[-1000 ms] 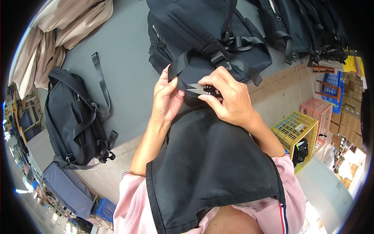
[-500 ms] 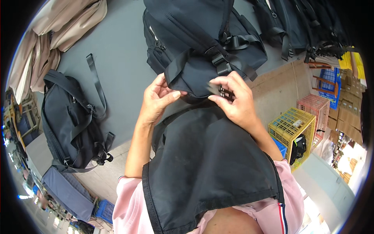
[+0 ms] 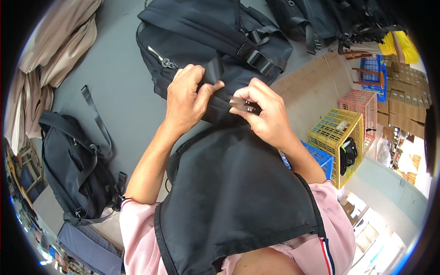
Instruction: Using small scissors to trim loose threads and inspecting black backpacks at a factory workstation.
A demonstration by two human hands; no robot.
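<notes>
A black backpack lies on the grey table in front of me, its straps and a black buckle on top. My left hand is closed at its near side, gripping a black webbing strap between thumb and fingers; the strap's end is blurred. My right hand holds small dark thread snips, blades pointing left toward the left hand, just above the bag's near edge. A gap remains between the blades and the left thumb. A black apron covers my front.
Another black backpack lies at the table's left. Beige cloth pieces are heaped at the far left, and more black bags at the far right. Beyond the table's right edge stand a yellow crate, a pink crate and cardboard boxes.
The view has shifted, and the backpack sits farther left in it. My left hand has turned and closed more on the strap. The snips have come nearer to the left hand.
</notes>
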